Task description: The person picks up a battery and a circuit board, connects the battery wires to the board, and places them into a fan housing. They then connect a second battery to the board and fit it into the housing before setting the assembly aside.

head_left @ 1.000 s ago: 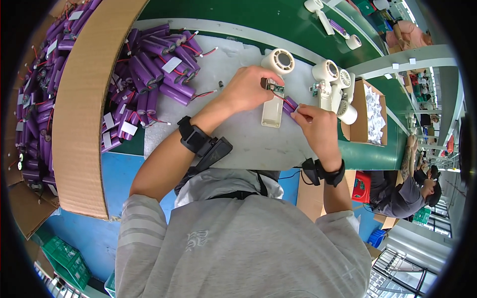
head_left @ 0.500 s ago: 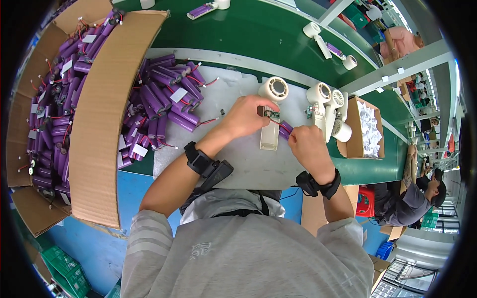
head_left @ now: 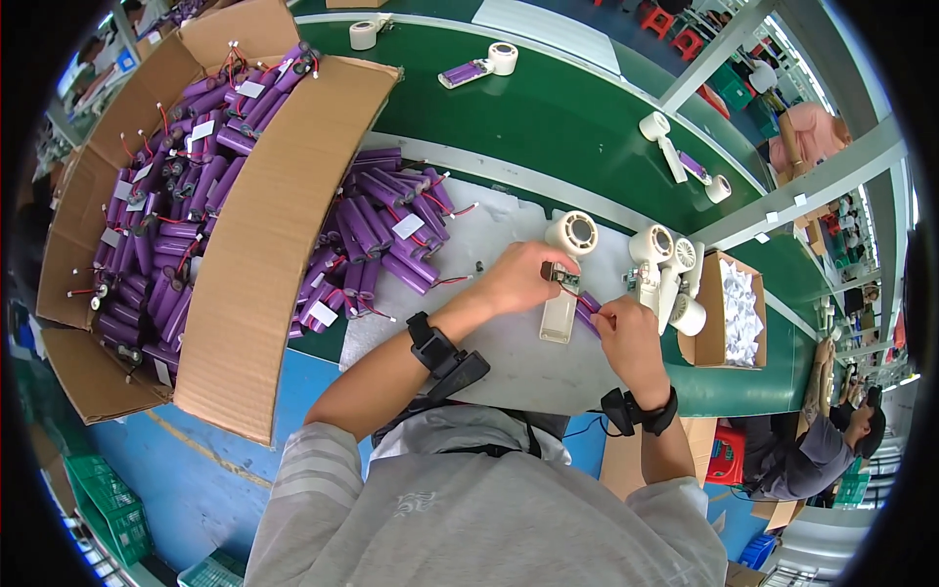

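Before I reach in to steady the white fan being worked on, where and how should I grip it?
Likely by the lower handle of the white fan, from the near side, pinching across its long edges. It is straight, slim and points toward the person, its end free, while the left hand is at the circuit board and the right hand holds a purple battery beside it.

white fan (head_left: 572,234): handle (head_left: 558,322) laid open on grey mat (head_left: 469,364), circuit board (head_left: 561,277) exposed | purple battery (head_left: 587,306): held slantwise beside handle, red wire (head_left: 570,291) run toward board
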{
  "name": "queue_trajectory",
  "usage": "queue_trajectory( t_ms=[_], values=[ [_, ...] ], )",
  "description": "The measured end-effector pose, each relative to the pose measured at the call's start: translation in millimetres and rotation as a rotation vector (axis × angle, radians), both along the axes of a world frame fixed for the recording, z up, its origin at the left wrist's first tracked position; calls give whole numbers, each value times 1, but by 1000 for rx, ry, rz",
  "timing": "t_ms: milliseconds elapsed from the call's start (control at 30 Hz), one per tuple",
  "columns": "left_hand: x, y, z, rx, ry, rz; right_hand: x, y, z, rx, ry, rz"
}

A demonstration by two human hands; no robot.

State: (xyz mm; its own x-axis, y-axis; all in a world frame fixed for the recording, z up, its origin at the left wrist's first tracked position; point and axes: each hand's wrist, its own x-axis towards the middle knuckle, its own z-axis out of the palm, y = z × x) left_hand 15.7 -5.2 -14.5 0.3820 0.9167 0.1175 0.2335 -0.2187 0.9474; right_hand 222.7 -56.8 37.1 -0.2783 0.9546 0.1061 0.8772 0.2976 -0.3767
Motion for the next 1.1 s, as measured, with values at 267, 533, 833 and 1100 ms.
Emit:
queue_trajectory(
  t_ms=[267, 533, 833, 1100],
  values=[
    [2, 1, 1, 12, -7, -6, 1, -5, -7, 98, -77, 124],
    [2, 0, 2, 2, -7, 19, 6, -4, -25, 134, -32, 82],
    [-6, -3, 0, -176, -93, 15, 84, 5, 29, 266, 79, -243],
    [1, 0, 4, -186, -7, 5, 54, 0, 32, -4, 408, -121]
  ],
)
